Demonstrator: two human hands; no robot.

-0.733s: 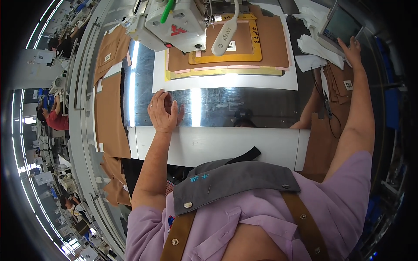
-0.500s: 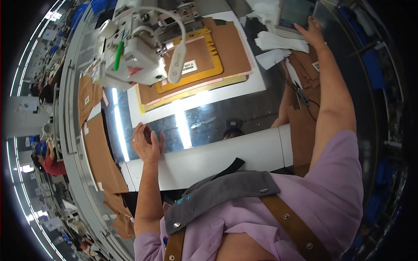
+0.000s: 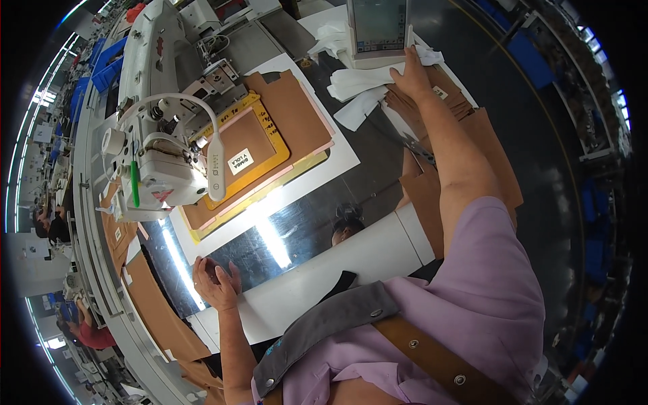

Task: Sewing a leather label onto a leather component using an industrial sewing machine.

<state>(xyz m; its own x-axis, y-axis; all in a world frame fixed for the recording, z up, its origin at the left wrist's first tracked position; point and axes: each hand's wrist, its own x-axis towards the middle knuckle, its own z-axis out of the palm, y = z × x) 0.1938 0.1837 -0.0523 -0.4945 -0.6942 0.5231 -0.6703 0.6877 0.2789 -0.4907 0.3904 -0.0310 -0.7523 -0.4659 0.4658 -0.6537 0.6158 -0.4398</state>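
My right hand (image 3: 413, 77) reaches to the lower right corner of a touch screen (image 3: 380, 30), its fingers stretched and thumb spread, holding nothing. A fingertip is at the screen's frame; whether it presses cannot be told. My left hand (image 3: 217, 282) is over the front of the shiny metal table (image 3: 304, 219), with bent fingers apart and nothing in them. Ahead of it stands a white sewing machine head (image 3: 158, 172). Beside the needle area, a yellow clamp frame (image 3: 278, 150) lies around a brown panel (image 3: 297, 101) bearing a small white label (image 3: 240, 160).
White cloth strips (image 3: 361, 82) and stacked brown pieces (image 3: 489, 145) lie under and beside my right arm. Thread snips (image 3: 420, 150) rest nearby. More brown panels (image 3: 158, 307) are at the left edge. People work at machines far left. Blue bins (image 3: 530, 61) stand at right.
My view has turned, so the screen now shows more fully and the machine sits lower left. My right hand remains by the screen's corner. My left hand stays at the table's front.
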